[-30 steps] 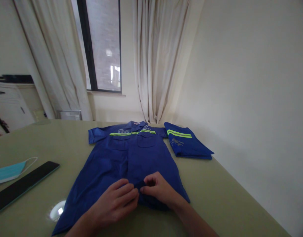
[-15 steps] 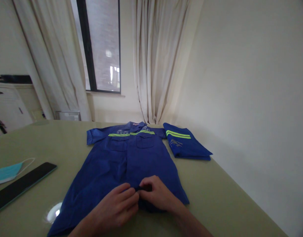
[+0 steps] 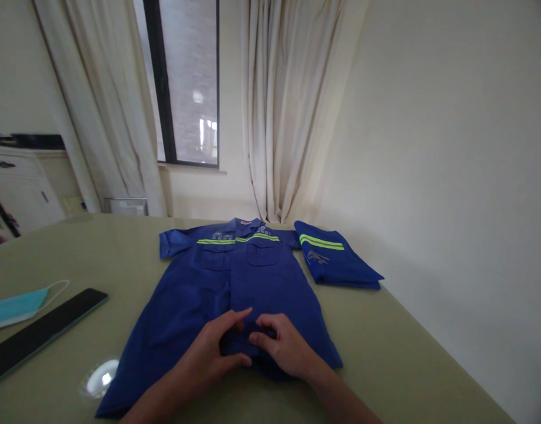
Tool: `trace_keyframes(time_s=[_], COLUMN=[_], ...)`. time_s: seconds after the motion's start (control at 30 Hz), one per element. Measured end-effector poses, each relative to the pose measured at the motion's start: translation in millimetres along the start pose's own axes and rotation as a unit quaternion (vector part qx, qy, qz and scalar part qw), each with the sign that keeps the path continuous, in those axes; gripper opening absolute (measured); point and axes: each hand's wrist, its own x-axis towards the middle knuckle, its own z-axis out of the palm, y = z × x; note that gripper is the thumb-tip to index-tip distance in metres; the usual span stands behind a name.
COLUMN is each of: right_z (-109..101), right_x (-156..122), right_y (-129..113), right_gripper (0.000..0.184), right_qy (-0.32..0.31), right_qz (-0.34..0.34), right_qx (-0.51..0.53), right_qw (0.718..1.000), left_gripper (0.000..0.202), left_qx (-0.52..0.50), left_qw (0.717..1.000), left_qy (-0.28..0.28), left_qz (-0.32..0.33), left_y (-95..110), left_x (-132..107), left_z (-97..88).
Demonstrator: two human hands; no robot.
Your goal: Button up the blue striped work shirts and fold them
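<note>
A blue short-sleeved work shirt (image 3: 270,288) lies spread front side up on the table, collar at the far end, with yellow-green stripes across the chest. At its lower front edge, my left hand (image 3: 212,347) is open, thumb and forefinger spread apart around the cloth. Close beside it, my right hand (image 3: 285,347) is curled at the front opening near the hem, its thumb and forefinger on the shirt. The cloth under the right fingers is partly hidden.
A folded blue garment (image 3: 341,268) with matching stripes lies right of the shirt, near the wall. On the left are a light blue face mask (image 3: 18,309) and a long black flat object (image 3: 45,330). The greenish table (image 3: 411,365) runs along the right wall.
My left hand has opened from its pinch at the hem, thumb and forefinger now apart. My right hand stays at the shirt's edge. The view has shifted slightly.
</note>
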Motion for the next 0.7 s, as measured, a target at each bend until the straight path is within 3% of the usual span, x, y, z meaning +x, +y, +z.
trace_keyframes(time_s=[0.13, 0.3, 0.43, 0.7], right_z=[1.2, 2.4, 4.4, 5.3], right_x=[0.7, 3.9, 4.9, 5.0], right_y=[0.9, 8.0, 13.8, 20.0], right_gripper=[0.017, 0.018, 0.018, 0.02], right_qy=[0.011, 0.003, -0.005, -0.001], right_qz=[0.009, 0.025, 0.047, 0.069], right_qx=[0.004, 0.054, 0.079, 0.104], right_qw=[1.0, 0.998, 0.996, 0.992], left_gripper=[0.032, 0.038, 0.018, 0.013], left_qx=[-0.06, -0.084, -0.105, -0.11], left_qw=[0.997, 0.994, 0.991, 0.99], left_qy=[-0.029, -0.059, -0.048, -0.047], left_qz=[-0.03, -0.042, -0.062, -0.08], left_y=[8.2, 11.2, 13.0, 19.6], left_x=[3.7, 5.5, 6.1, 6.3], left_z=[-7.5, -9.9, -7.7, -3.8])
